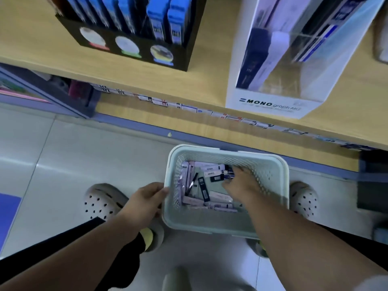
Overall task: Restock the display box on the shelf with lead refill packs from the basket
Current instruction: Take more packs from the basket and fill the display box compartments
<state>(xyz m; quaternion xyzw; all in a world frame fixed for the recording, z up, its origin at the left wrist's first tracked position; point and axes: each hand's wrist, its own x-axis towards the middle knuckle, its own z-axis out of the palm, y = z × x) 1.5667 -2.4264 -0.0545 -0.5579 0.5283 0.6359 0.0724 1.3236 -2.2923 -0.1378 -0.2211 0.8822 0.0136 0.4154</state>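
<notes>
Head view: left hand (144, 200) gripped the left rim of the basket (210, 224) (which sat on the floor (84, 154), below the display box (270, 105) on the shelf (210, 80)). Right hand (241, 181) lay on the lead refill packs (220, 196) inside, its grasp impossible to tell.

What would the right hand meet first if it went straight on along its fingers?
Most likely the black lead refill pack lying just ahead of the right hand. Blur hides whether the fingertips already touch it. Past that comes the far wall of the basket.
</notes>
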